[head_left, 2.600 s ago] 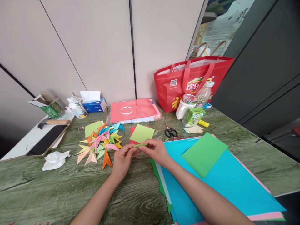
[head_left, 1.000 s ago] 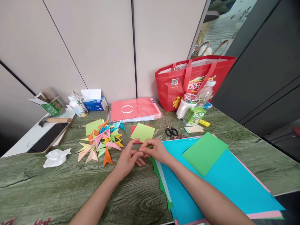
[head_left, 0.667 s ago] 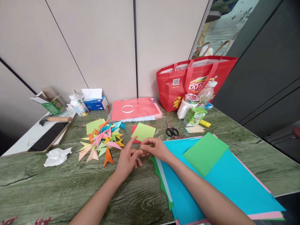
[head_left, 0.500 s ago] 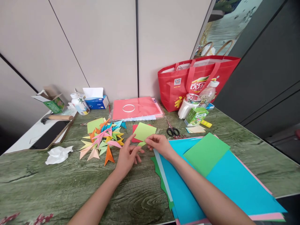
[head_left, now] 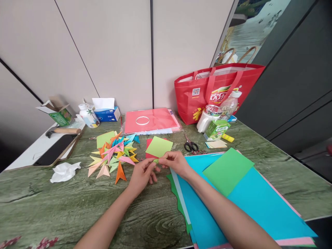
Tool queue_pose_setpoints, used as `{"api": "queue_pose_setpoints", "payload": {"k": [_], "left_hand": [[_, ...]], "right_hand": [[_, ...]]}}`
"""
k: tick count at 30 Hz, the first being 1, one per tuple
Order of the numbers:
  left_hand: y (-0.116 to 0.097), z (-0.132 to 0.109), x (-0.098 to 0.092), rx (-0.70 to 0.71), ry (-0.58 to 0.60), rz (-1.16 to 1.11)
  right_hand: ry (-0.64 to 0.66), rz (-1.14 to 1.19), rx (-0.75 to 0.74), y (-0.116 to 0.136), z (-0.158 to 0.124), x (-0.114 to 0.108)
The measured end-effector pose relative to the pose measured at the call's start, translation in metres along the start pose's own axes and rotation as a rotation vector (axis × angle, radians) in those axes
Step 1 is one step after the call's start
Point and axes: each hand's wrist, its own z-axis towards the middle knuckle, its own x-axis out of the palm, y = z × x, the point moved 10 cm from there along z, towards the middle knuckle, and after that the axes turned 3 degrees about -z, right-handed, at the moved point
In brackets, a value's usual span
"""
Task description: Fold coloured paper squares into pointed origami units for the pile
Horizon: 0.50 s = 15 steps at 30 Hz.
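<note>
Between the fingertips of both hands is a small green piece of paper (head_left: 156, 161), mostly covered by the fingers. My left hand (head_left: 142, 174) pinches its left side, and my right hand (head_left: 176, 164) pinches the right side. Just beyond them a light green paper square (head_left: 159, 146) lies over a red paper square (head_left: 148, 142) on the table. To the left of my hands is a heap of folded paper pieces (head_left: 114, 152) in orange, pink, yellow, green and blue. An orange folded piece (head_left: 120, 173) lies closest to my left hand.
Large blue paper sheets (head_left: 259, 211) lie under my right forearm, topped by a green sheet (head_left: 228, 171). Scissors (head_left: 191, 146), a green carton (head_left: 217, 130), a mug (head_left: 204, 119) and a red bag (head_left: 186, 100) stand beyond. Crumpled tissue (head_left: 65, 172) and a phone (head_left: 55, 149) are left.
My left fingers have closed in on the green piece of paper, and both hands are nearer each other. Less of the paper shows now. The light green square stays where it was.
</note>
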Motion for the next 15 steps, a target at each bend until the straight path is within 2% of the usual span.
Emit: {"api": "queue_pose_setpoints", "payload": {"k": [3,10,15], "left_hand": [[-0.003,0.000,-0.003,0.042,-0.027,0.037],[-0.010,-0.002,-0.016,0.099,-0.148,0.074],[-0.012,-0.002,-0.015,0.099,-0.150,0.068]], "right_hand": [[-0.042,0.036,0.026,-0.003,0.001,-0.004],[-0.050,0.124,0.039,-0.001,0.001,-0.007],[-0.078,0.113,0.027,-0.001,0.002,-0.011]]}}
